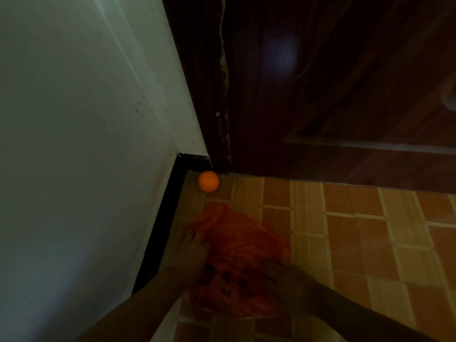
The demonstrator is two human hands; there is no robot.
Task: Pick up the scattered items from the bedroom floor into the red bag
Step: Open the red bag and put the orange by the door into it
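Orange ball (208,181) in floor corner, beyond left hand (195,248) on red bag (237,245)

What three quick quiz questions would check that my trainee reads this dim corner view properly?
1. True or false: the orange ball is already inside the red bag.
2. Where does the ball lie? A) in the floor corner where the white wall meets the dark wooden door; B) on the bag; C) in the right hand.
3. Which hands are at the bag?

Key
1. False: it lies on the tiled floor, beyond the bag and apart from it.
2. A.
3. Both: the left hand at its left edge, the right hand at its right side; the picture is too dim and blurred to tell their grip.
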